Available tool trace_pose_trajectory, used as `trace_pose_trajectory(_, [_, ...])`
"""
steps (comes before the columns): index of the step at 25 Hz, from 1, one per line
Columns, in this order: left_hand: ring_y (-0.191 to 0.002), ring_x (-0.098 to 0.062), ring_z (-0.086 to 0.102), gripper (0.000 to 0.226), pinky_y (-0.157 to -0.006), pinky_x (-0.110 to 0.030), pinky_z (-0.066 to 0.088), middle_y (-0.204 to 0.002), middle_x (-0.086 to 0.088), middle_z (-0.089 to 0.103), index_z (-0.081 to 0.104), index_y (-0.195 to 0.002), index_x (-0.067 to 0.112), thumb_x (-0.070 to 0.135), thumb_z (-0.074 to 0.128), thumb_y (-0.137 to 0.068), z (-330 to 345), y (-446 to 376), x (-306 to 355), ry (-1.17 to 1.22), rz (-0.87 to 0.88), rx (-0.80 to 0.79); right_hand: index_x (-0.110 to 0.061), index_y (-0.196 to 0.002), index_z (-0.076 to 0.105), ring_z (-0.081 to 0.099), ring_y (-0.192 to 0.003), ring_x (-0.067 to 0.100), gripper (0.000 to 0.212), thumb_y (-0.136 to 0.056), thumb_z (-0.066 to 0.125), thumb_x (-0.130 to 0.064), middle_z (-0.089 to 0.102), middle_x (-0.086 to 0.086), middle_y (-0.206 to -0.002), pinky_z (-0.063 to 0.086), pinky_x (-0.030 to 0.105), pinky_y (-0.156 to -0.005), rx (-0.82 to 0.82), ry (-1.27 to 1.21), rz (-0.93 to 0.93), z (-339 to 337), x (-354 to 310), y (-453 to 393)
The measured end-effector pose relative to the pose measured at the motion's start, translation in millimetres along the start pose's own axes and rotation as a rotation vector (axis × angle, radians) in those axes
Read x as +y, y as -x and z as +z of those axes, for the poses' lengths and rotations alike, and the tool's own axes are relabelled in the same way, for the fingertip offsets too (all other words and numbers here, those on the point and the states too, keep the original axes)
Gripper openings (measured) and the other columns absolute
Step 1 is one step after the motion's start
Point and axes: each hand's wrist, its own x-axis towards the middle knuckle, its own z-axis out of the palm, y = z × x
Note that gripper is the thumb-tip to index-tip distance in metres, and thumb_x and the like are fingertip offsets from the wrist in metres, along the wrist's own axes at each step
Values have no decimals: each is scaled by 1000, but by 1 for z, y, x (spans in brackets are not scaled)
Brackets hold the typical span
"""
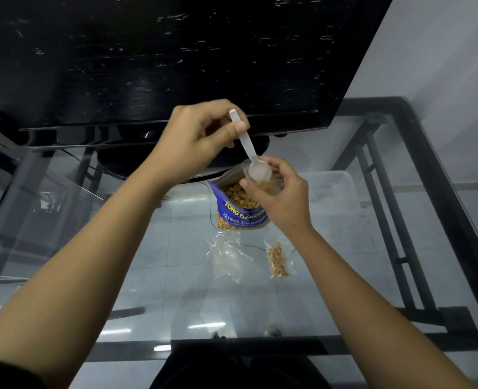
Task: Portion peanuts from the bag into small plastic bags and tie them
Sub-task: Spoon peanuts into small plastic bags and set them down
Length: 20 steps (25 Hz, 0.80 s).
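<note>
On the glass table [153,265], nearest us, we note an empty clear bag [226,256] and, just beside it, a filled bag [278,261] of peanuts. Behind these stands the open peanut bag [233,206]. Our right hand [281,197] pinches a small bag [271,185] at its mouth. Our left hand [197,138] grips a white spoon [250,148], bowl over that small bag. Beyond sits a dark monitor [162,57].
</note>
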Motion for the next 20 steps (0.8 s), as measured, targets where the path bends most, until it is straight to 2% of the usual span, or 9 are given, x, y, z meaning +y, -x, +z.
trace_pose_trajectory(3, [-65,-13,59,12,-65,-33,48,-75,-10,63,64,-88,14,22,56,-91,-6,1,-3,12,48,114,-20,-108,59,57,-84,-7,43,-71,79,-27,63,-15,-94,47,8,-70,10,8,41,-4,2,-2])
trace_pose_trajectory(6, [-60,-11,55,12,-60,-31,45,-67,-2,56,58,-79,24,21,54,-90,-12,5,-22,177,-52,433,-20,-110,58,60,-91,4,45,-71,78,-30,64,-9,-100,49,11,-74,38,-12,113,-13,9,0])
trace_pose_trajectory(7, [-58,-9,54,13,-59,-29,45,-66,-1,55,58,-77,24,20,54,-90,-7,8,-31,194,-102,470,-20,-112,58,61,-94,9,47,-71,78,-31,65,-6,-103,50,15,-76,47,-30,142,-17,13,0])
trace_pose_trajectory(9, [-60,-9,53,12,-59,-29,43,-69,-4,58,62,-81,19,22,54,-90,13,22,-53,46,-125,324,-22,-114,56,61,-100,13,48,-72,77,-34,65,-4,-108,53,25,-82,3,-38,203,-25,20,4])
trace_pose_trajectory(11, [-66,-7,51,19,-63,-27,44,-77,-7,64,65,-90,10,24,52,-91,39,39,-70,-205,1,37,-22,-113,56,61,-101,13,49,-71,76,-37,65,-4,-108,54,29,-83,-91,-9,240,-27,26,8])
trace_pose_trajectory(12, [-67,-7,50,21,-63,-27,45,-80,-8,65,65,-92,8,23,50,-92,49,45,-77,-271,38,-31,-22,-112,56,62,-101,12,49,-71,76,-38,66,-5,-107,54,29,-82,-129,17,246,-27,29,11])
trace_pose_trajectory(13, [-67,-8,49,20,-62,-26,45,-80,-9,66,64,-93,6,20,50,-92,57,47,-81,-278,-7,-19,-22,-111,57,62,-100,11,48,-71,76,-38,66,-7,-105,54,27,-81,-149,38,244,-26,30,13])
trace_pose_trajectory(16, [-61,-13,51,17,-54,-20,36,-75,-8,67,64,-91,5,14,51,-93,69,45,-81,-212,-204,180,-24,-109,57,63,-98,8,44,-72,76,-38,67,-10,-103,54,27,-80,-163,34,243,-28,32,14])
trace_pose_trajectory(20, [-50,-12,47,18,-49,-19,36,-62,-4,58,64,-89,5,14,49,-93,75,36,-70,-196,-396,165,-25,-111,55,61,-101,7,41,-75,73,-35,64,-11,-106,54,23,-79,-188,18,239,-30,33,15])
